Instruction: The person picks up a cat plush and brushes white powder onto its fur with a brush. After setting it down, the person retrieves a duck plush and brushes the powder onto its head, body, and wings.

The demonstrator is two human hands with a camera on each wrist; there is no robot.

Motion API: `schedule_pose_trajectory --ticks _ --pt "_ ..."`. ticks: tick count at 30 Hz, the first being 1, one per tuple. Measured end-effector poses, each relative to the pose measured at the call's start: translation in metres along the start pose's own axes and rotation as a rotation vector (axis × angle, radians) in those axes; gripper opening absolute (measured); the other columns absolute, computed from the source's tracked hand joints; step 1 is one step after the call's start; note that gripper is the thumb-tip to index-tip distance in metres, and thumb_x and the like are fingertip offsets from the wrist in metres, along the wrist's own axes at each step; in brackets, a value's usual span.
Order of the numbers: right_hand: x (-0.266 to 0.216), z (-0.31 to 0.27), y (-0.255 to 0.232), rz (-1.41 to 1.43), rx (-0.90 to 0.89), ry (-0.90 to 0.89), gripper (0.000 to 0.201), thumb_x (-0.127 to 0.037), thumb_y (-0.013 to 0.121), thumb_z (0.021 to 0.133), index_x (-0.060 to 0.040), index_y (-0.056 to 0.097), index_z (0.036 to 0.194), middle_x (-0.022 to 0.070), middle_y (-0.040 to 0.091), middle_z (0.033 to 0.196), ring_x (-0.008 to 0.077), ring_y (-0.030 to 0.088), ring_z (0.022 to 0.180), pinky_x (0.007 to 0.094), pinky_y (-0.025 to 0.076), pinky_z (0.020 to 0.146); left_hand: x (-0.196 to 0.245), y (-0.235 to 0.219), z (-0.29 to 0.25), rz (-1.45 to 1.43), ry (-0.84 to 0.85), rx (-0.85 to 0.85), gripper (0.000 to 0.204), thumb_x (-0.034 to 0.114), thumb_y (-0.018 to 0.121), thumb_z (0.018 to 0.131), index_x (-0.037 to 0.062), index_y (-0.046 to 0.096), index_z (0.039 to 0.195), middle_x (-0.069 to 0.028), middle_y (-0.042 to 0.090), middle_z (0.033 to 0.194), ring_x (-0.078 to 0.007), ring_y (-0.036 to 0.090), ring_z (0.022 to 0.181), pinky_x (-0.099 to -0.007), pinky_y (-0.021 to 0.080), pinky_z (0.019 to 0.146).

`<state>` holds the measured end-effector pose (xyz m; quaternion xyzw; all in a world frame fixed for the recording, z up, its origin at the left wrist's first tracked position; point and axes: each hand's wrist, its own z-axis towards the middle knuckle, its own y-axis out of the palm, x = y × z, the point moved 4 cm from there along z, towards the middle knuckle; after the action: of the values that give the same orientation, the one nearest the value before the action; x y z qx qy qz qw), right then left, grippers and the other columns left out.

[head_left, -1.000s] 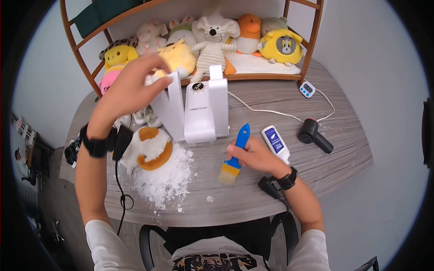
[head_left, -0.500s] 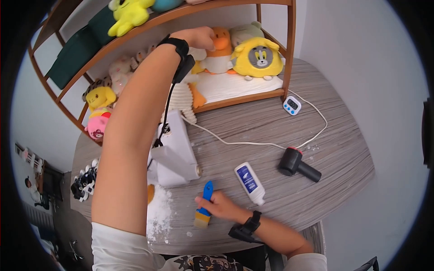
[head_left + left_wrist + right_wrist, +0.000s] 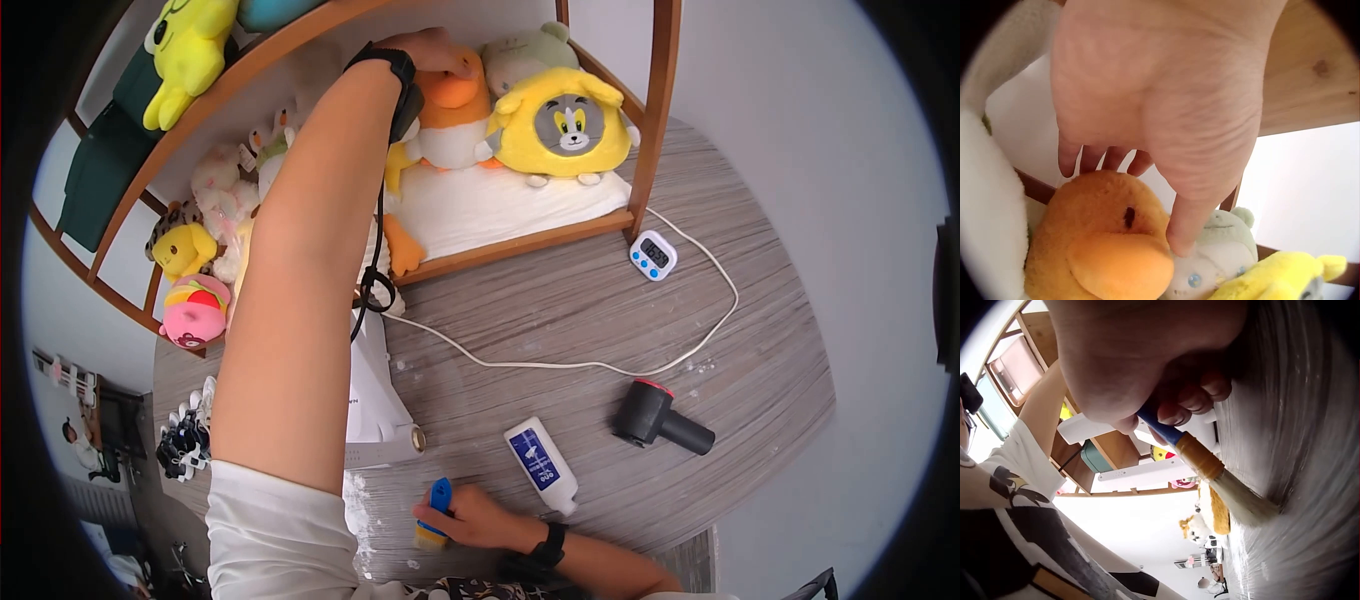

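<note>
On the shelf, my left hand (image 3: 430,48) grips the head of an orange-and-white plush duck (image 3: 455,130). In the left wrist view its fingers go over the back of the duck's head, and the thumb (image 3: 1183,231) lies against the side near the beak. The duck's feet rest on the white cloth. My right hand (image 3: 487,520) holds a paintbrush (image 3: 1200,459) with a blue handle and pale bristles, low over the table. White powder (image 3: 357,515) lies left of the brush. My left arm hides much of a white machine (image 3: 375,420).
A yellow cat-faced plush (image 3: 565,125) sits right of the duck, with several other plush toys on the left. A white bottle (image 3: 542,465), a black hand-held dryer (image 3: 660,415), a small timer (image 3: 653,256) and a white cable (image 3: 560,364) lie on the table.
My left hand has moved from beside the white machine up to the plush duck and now grips its head. The view has shifted toward the shelf. My right hand keeps hold of the brush.
</note>
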<state>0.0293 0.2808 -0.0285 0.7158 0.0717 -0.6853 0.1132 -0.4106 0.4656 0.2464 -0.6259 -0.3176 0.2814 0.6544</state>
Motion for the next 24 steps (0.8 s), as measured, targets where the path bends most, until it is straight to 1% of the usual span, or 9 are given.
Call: schedule_pose_trajectory --ticks 6,8,11,15,18,20,22,23,24 --pt "-0.004 0.001 -0.003 0.016 0.018 -0.027 0.051 -0.042 0.056 0.098 -0.0018 0.058 0.067 0.0148 0.053 0.052 0.0309 0.054 0.048 0.0398 0.044 0.052 -0.016 0.027 0.021 -0.047 -0.012 0.014 0.097 0.050 0.077 0.070 -0.0001 0.039 0.143 -0.0226 0.048 0.140 -0.0309 0.051 0.126 -0.0376 0.042 0.102" --pt "0.004 -0.001 0.000 -0.025 -0.112 0.070 0.033 -0.032 0.059 0.099 -0.0012 0.065 0.091 0.0117 0.061 0.069 0.0194 0.056 0.061 0.0311 0.046 0.060 -0.019 0.023 0.015 -0.009 -0.043 0.019 0.097 0.049 0.078 0.068 -0.0006 0.040 0.142 -0.0232 0.049 0.138 -0.0317 0.051 0.126 -0.0382 0.043 0.101" --pt "0.003 -0.001 0.000 0.029 -0.081 0.052 0.032 -0.031 0.060 0.098 -0.0005 0.066 0.092 0.0118 0.062 0.071 0.0198 0.057 0.063 0.0311 0.047 0.062 -0.012 0.022 0.010 -0.137 0.013 -0.157 0.097 0.049 0.080 0.066 -0.0013 0.042 0.140 -0.0236 0.047 0.138 -0.0334 0.051 0.124 -0.0389 0.045 0.099" --pt "0.000 0.000 0.000 0.028 0.083 -0.120 0.047 -0.038 0.057 0.098 -0.0008 0.057 0.070 0.0148 0.053 0.054 0.0300 0.051 0.047 0.0394 0.043 0.051 -0.015 0.032 0.008 -0.082 0.040 0.015 0.091 0.047 0.080 0.066 -0.0025 0.046 0.135 -0.0235 0.053 0.129 -0.0325 0.054 0.120 -0.0365 0.046 0.097" --pt "-0.006 0.001 -0.004 0.026 0.046 -0.103 0.046 -0.039 0.057 0.098 -0.0010 0.057 0.071 0.0137 0.053 0.055 0.0269 0.052 0.049 0.0386 0.043 0.052 -0.015 0.014 -0.004 -0.075 0.097 0.024 0.085 0.046 0.080 0.068 -0.0023 0.048 0.131 -0.0207 0.059 0.120 -0.0295 0.057 0.117 -0.0342 0.046 0.096" --pt "-0.001 0.003 -0.003 0.006 -0.069 0.005 0.031 -0.030 0.060 0.098 -0.0009 0.066 0.090 0.0092 0.063 0.073 0.0180 0.057 0.065 0.0305 0.047 0.062 -0.018 -0.005 -0.015 -0.048 0.125 -0.017 0.082 0.046 0.080 0.069 -0.0020 0.050 0.129 -0.0186 0.061 0.116 -0.0276 0.058 0.116 -0.0333 0.046 0.097" --pt "-0.010 0.002 -0.004 0.032 -0.037 -0.027 0.030 -0.030 0.060 0.098 -0.0011 0.066 0.089 0.0080 0.062 0.072 0.0169 0.057 0.065 0.0301 0.046 0.061 -0.020 -0.029 -0.025 -0.030 0.173 0.147 0.076 0.047 0.079 0.072 -0.0010 0.052 0.124 -0.0158 0.062 0.114 -0.0250 0.060 0.113 -0.0327 0.047 0.096" --pt "-0.014 0.002 -0.006 0.056 0.004 -0.054 0.030 -0.029 0.060 0.098 -0.0013 0.066 0.089 0.0069 0.061 0.070 0.0158 0.057 0.064 0.0298 0.046 0.061 -0.014 -0.043 -0.045 -0.025 0.165 0.153 0.076 0.047 0.079 0.072 -0.0010 0.052 0.124 -0.0158 0.062 0.114 -0.0250 0.060 0.113 -0.0327 0.047 0.096" --pt "-0.015 0.002 -0.007 0.052 -0.008 -0.061 0.030 -0.029 0.060 0.098 -0.0013 0.066 0.089 0.0069 0.061 0.070 0.0158 0.057 0.064 0.0298 0.046 0.061 -0.009 -0.052 -0.065 -0.174 0.148 0.025 0.074 0.039 0.076 0.078 0.0075 0.043 0.135 -0.0145 0.056 0.127 -0.0260 0.054 0.120 -0.0346 0.044 0.101"
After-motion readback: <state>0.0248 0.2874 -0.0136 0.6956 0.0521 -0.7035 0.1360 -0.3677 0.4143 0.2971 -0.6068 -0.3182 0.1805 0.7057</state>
